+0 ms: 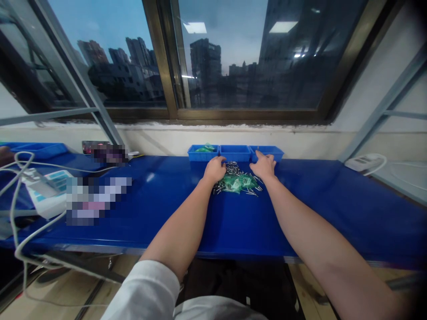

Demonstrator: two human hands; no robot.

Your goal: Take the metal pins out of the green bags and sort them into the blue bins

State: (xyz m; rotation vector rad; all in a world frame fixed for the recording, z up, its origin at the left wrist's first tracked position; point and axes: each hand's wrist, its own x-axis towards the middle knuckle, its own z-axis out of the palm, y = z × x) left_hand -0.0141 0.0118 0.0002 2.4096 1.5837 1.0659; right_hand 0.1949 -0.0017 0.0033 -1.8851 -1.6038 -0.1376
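A pile of small metal pins [232, 168] lies on the blue table, with green plastic bags [240, 182] among them. My left hand [215, 169] rests at the pile's left edge, fingers curled; what they hold, if anything, is hidden. On the right, my right hand [264, 165] is over the pile's edge with its fingers apart, near the right blue bin [276, 154]. Beside that bin is the middle blue bin [235, 154]. The left blue bin [196, 155] contains green bags [206, 148].
White device [50, 191] with looping cables stands at the left, near a phone-like screen [91, 147] and pixelated items. More blue trays [43, 150] and part of a person's hand [6, 156] are at the far left. Another white device [363, 162] sits at the right.
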